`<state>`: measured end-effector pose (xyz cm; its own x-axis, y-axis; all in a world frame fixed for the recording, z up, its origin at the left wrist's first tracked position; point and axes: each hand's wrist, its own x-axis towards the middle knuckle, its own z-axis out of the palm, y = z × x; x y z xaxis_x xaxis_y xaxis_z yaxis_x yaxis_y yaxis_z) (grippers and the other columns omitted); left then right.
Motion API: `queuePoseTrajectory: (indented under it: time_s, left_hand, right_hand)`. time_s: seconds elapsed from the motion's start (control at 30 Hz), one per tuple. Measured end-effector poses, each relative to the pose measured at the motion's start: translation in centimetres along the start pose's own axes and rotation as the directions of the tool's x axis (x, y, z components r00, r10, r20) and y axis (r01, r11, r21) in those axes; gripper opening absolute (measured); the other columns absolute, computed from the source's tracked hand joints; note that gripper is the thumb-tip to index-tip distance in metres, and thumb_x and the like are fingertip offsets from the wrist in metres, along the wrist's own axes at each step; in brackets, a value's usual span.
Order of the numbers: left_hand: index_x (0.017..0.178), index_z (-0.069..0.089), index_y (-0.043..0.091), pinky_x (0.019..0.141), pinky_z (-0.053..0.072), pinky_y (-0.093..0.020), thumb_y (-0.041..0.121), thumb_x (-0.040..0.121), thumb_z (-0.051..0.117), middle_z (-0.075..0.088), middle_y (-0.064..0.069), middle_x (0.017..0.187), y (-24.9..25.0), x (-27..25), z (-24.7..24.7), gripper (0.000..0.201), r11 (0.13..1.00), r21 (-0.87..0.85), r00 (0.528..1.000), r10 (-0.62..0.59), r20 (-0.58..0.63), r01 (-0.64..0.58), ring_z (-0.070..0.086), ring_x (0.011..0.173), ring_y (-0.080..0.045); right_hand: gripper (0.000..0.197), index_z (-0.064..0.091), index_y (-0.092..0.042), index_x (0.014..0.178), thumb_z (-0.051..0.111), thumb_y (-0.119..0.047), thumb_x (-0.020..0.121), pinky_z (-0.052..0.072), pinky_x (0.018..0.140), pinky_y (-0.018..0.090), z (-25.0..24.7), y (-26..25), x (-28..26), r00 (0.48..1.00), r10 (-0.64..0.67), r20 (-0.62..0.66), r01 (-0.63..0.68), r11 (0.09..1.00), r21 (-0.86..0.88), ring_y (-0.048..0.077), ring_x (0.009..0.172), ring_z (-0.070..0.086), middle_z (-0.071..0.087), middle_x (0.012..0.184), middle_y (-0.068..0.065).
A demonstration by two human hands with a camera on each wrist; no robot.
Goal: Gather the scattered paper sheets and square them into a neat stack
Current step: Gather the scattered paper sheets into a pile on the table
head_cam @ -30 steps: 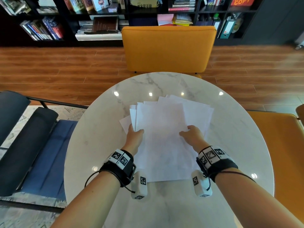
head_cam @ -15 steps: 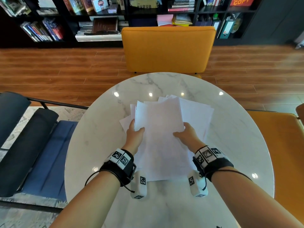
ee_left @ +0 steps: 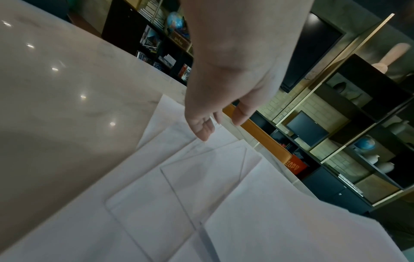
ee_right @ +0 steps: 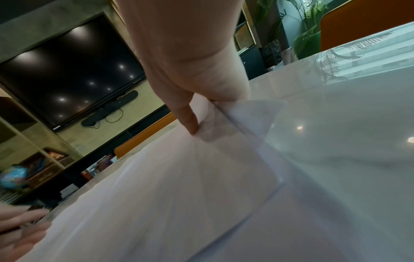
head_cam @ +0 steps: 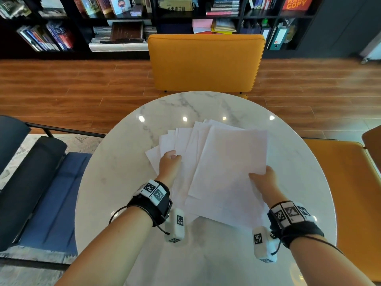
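Observation:
Several white paper sheets (head_cam: 183, 145) lie fanned and overlapping on the round marble table (head_cam: 123, 172). My right hand (head_cam: 260, 178) pinches the right edge of the top sheet (head_cam: 231, 172), which sits skewed over the right side of the pile. In the right wrist view the thumb and fingers of the right hand (ee_right: 199, 124) clamp that sheet (ee_right: 179, 195), and its edge is raised off the table. My left hand (head_cam: 170, 162) rests on the left sheets. The left wrist view shows the left hand (ee_left: 215, 127) with fingers extended, tips touching the sheets (ee_left: 179, 195) and holding nothing.
An orange chair (head_cam: 206, 62) stands at the table's far side and another orange chair (head_cam: 340, 193) at the right. A dark blue bench (head_cam: 41, 193) is close on the left. Bookshelves (head_cam: 123, 27) line the back wall.
The top sheet, held by both hands over the middle of the pile, has swung to the right in my right hand. My left hand has let go and stays on the left sheets.

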<state>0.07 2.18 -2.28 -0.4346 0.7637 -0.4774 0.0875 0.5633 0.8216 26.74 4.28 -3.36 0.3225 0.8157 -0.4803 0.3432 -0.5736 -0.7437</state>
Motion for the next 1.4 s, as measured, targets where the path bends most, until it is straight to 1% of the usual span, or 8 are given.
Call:
queuePoseTrajectory:
  time_s: [0.27, 0.43, 0.63, 0.8, 1.07, 1.2, 1.27, 1.4]
  left_hand:
    - [0.135, 0.039, -0.007, 0.086, 0.042, -0.032, 0.018, 0.087, 0.053, 0.055, -0.013, 0.114, 2.3, 1.0, 1.9, 0.056, 0.99, 0.077, 0.98, -0.13, 0.149, 0.12, 0.055, 0.102, -0.028]
    - [0.096, 0.057, 0.007, 0.078, 0.042, -0.032, 0.022, 0.084, 0.057, 0.056, -0.011, 0.098, 1.9, 1.5, 2.2, 0.019, 0.983, 0.153, 0.958, -0.137, 0.253, 0.1, 0.055, 0.088, -0.026]
    - [0.137, 0.041, 0.01, 0.103, 0.041, -0.036, 0.034, 0.081, 0.061, 0.046, -0.01, 0.14, 1.7, 0.2, 3.3, 0.064, 0.955, 0.296, 0.961, -0.079, 0.264, -0.003, 0.047, 0.127, -0.029]
    - [0.146, 0.021, 0.008, 0.093, 0.028, -0.025, 0.026, 0.092, 0.054, 0.036, 0.001, 0.136, 2.5, -1.6, 3.9, 0.066, 0.979, 0.205, 0.941, -0.05, 0.333, -0.021, 0.035, 0.134, -0.022]
    - [0.121, 0.052, 0.019, 0.07, 0.048, -0.019, -0.001, 0.085, 0.046, 0.063, -0.004, 0.11, 2.0, -3.0, 3.8, 0.041, 0.965, 0.096, 0.924, 0.204, 0.322, -0.246, 0.061, 0.097, -0.022]
    - [0.12, 0.05, 0.006, 0.097, 0.048, -0.025, 0.011, 0.088, 0.058, 0.059, -0.013, 0.126, 1.4, -2.9, 2.5, 0.033, 0.964, 0.059, 0.933, 0.234, 0.274, -0.259, 0.06, 0.108, -0.02]
    - [0.118, 0.048, 0.004, 0.103, 0.043, -0.035, 0.016, 0.087, 0.061, 0.057, -0.012, 0.128, 1.1, -2.6, 1.8, 0.036, 0.975, 0.04, 0.949, 0.201, 0.244, -0.216, 0.056, 0.117, -0.024]
    - [0.104, 0.053, 0.024, 0.081, 0.051, -0.026, 0.007, 0.087, 0.056, 0.065, 0.002, 0.103, 0.8, -2.9, 1.0, 0.024, 0.983, -0.061, 0.961, 0.183, 0.205, -0.175, 0.064, 0.095, -0.016]
  right_hand:
    - [0.056, 0.04, 0.007, 0.136, 0.06, -0.008, 0.086, 0.044, 0.096, 0.044, 0.5, -0.5, 0.2, 0.997, 0.081, -0.002, -0.081, 0.995, 0.057, 0.04, 0.12, 0.054, 0.053, 0.133, 0.025]
    - [0.057, 0.041, 0.005, 0.137, 0.059, -0.014, 0.086, 0.043, 0.099, 0.044, 1.6, -0.8, 0.1, 0.992, 0.127, 0.015, -0.128, 0.989, 0.076, 0.038, 0.121, 0.053, 0.054, 0.131, 0.019]
    - [0.061, 0.036, 0.001, 0.143, 0.056, -0.014, 0.087, 0.041, 0.105, 0.042, 2.0, -0.6, -0.5, 0.994, 0.108, -0.007, -0.108, 0.993, 0.056, 0.036, 0.126, 0.051, 0.052, 0.138, 0.018]
    - [0.048, 0.049, -0.002, 0.13, 0.058, -0.011, 0.083, 0.049, 0.087, 0.038, 2.0, -0.7, -0.7, 0.998, 0.057, 0.001, -0.057, 0.997, 0.046, 0.031, 0.098, 0.06, 0.062, 0.11, 0.011]
    - [0.04, 0.057, -0.002, 0.114, 0.063, -0.025, 0.082, 0.051, 0.076, 0.037, 1.1, -0.5, -1.1, 1.0, -0.013, 0.014, 0.012, 0.996, 0.092, 0.028, 0.087, 0.062, 0.066, 0.101, 0.011]
    - [0.054, 0.056, -0.012, 0.095, 0.066, -0.055, 0.065, 0.053, 0.073, 0.042, 0.9, 1.3, 0.5, 0.996, -0.09, 0.003, 0.089, 0.992, 0.084, 0.028, 0.085, 0.062, 0.063, 0.097, 0.01]
    - [0.044, 0.053, -0.012, 0.101, 0.071, -0.043, 0.074, 0.054, 0.078, 0.044, 0.7, 0.3, -0.4, 0.992, -0.125, 0.019, 0.121, 0.984, 0.134, 0.028, 0.087, 0.061, 0.062, 0.097, 0.01]
    - [0.033, 0.048, -0.004, 0.113, 0.065, -0.012, 0.086, 0.056, 0.073, 0.036, 0.4, -1.4, -1.8, 0.977, -0.141, 0.163, 0.092, 0.957, 0.276, 0.026, 0.08, 0.064, 0.065, 0.095, 0.011]
